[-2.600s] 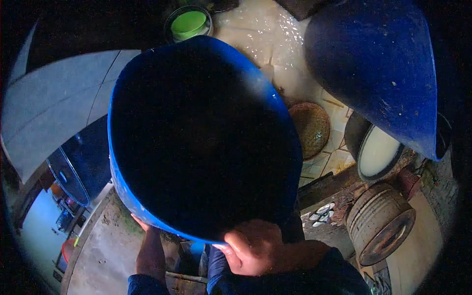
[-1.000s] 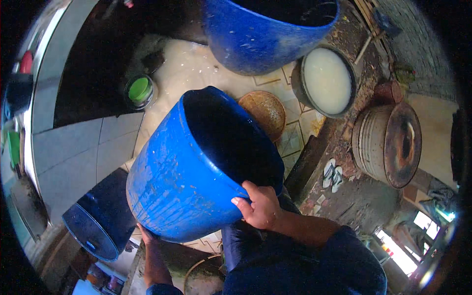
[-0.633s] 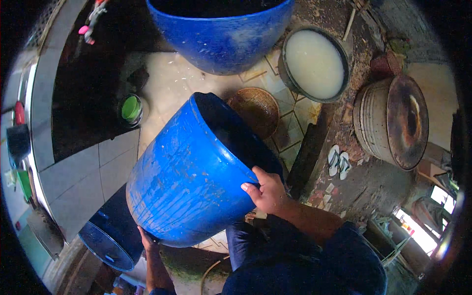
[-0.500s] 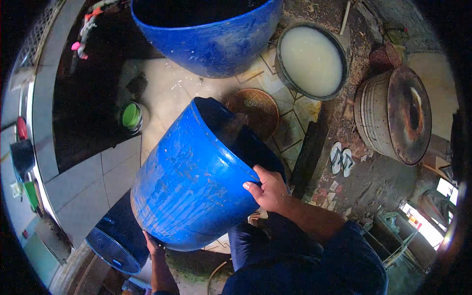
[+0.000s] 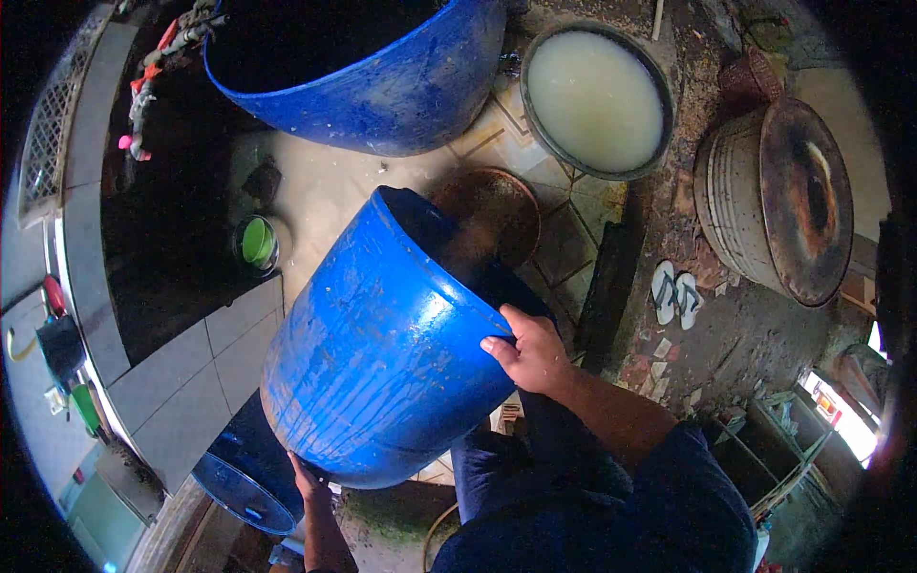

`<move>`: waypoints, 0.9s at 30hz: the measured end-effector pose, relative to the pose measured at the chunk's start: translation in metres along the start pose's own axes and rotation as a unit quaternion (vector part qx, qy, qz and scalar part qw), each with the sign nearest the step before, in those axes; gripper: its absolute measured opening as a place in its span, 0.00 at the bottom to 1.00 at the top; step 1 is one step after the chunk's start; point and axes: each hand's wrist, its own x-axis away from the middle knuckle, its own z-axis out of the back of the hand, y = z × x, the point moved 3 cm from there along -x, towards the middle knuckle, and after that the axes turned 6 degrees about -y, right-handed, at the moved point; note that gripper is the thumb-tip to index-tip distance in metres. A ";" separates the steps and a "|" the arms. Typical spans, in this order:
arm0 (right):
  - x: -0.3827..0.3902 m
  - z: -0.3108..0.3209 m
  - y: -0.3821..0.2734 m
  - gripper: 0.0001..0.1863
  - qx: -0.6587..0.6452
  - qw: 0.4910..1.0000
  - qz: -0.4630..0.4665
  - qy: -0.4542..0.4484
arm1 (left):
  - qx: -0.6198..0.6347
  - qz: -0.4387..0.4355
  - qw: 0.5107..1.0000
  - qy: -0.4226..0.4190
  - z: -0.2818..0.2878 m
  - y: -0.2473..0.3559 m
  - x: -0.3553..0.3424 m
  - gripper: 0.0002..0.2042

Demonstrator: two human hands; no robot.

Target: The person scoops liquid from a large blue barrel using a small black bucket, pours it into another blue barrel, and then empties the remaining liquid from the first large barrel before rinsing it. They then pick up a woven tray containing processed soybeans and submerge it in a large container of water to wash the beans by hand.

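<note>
smooth grey tiles face the wall on the left, bending with the lens, and the floor beyond is pale, patterned tile under a glossy, cloudy film of liquid. below the wall lies a second blue drum, tilted and partly hidden; above it sits a small round green bowl. farther up, a wide blue tub curves out, its side scuffed. at the centre the blue barrel, hard-walled, streaked and scratched, leans with its base to the lower left and its dark mouth to the upper right, overlapping a round woven basket. right of that stand a round dark basin of milky liquid, white flip-flops on rough ground and a ribbed metal drum with a rust-stained round end. the left forearm rises steeply from the lower edge; the right one slants up and leftward, elbow out. the left hand touches the barrel's lower edge, though how far its fingers curl cannot be told; the right hand clasps the rim, thumb against the outer wall.
</note>
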 end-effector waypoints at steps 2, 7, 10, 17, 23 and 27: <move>-0.001 0.005 0.003 0.10 -0.004 1.000 -0.012 -0.015 | 0.000 0.005 1.000 -0.001 0.004 -0.001 0.002 0.34; -0.003 0.011 0.022 0.12 -0.033 0.999 0.015 0.025 | -0.022 0.014 1.000 0.017 -0.010 0.003 0.012 0.33; -0.004 0.021 0.019 0.13 -0.025 0.998 0.031 0.044 | -0.007 -0.016 0.999 -0.028 -0.009 0.004 0.014 0.33; -0.008 0.041 0.031 0.12 -0.051 0.997 0.033 0.046 | 0.033 -0.012 0.996 -0.078 -0.017 0.007 0.024 0.34; -0.011 0.055 0.044 0.12 -0.078 0.995 0.037 0.044 | -0.007 -0.026 0.998 -0.048 -0.046 0.022 0.044 0.33; -0.011 0.064 0.050 0.12 -0.103 0.993 0.029 0.040 | -0.031 -0.039 0.998 -0.035 -0.084 0.036 0.066 0.33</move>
